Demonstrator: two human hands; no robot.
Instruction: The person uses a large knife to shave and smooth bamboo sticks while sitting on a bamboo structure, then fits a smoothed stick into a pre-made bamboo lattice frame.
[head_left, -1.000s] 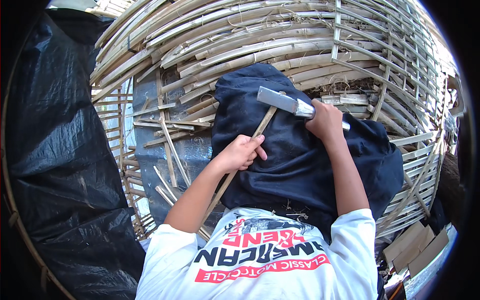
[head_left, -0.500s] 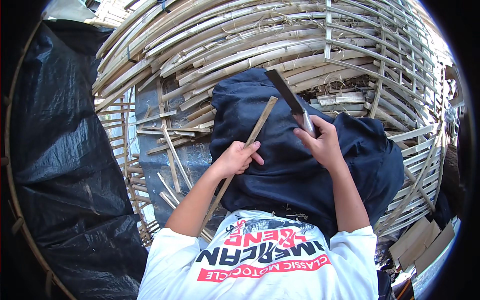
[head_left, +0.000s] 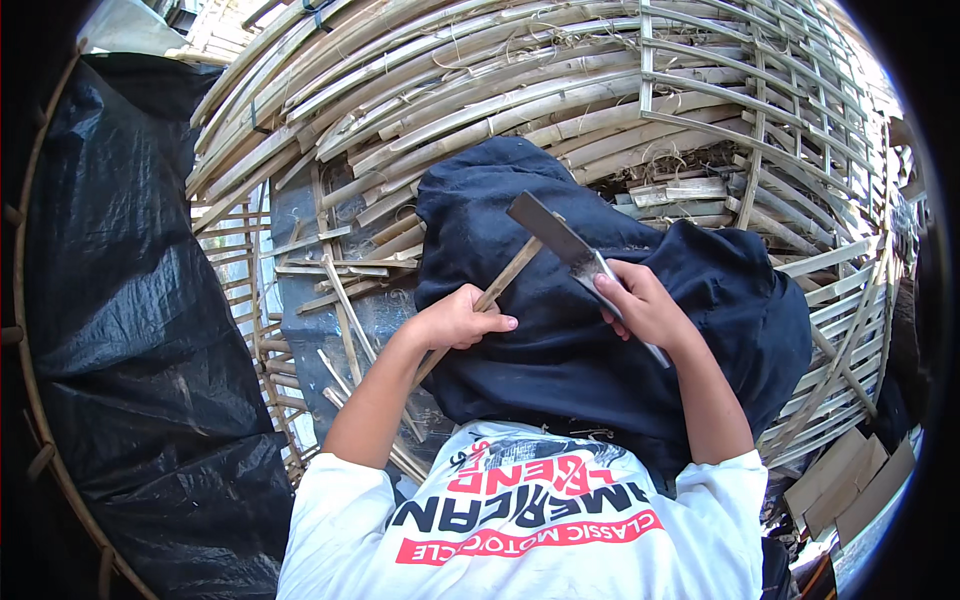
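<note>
My left hand (head_left: 462, 318) is closed around a thin bamboo strip (head_left: 513, 274), which slants from beside my left forearm up to the right. My right hand (head_left: 648, 308) grips the pale handle of a broad-bladed knife (head_left: 553, 230). The blade points up and to the left and crosses over the strip near its upper end; whether the two touch, I cannot tell. Dark cloth (head_left: 470, 210) covers my lap beneath both hands.
Split bamboo poles (head_left: 460, 110) lie stacked ahead, with a bamboo lattice (head_left: 760, 120) at the right. Loose strips (head_left: 345, 300) lie on a dark sheet left of my lap. Black plastic sheeting (head_left: 140, 280) hangs at far left; cardboard pieces (head_left: 840, 480) are at lower right.
The knife has swung down and left, its blade now over the strip's upper end. My left hand has shifted slightly left, and the strip's upper end sits lower.
</note>
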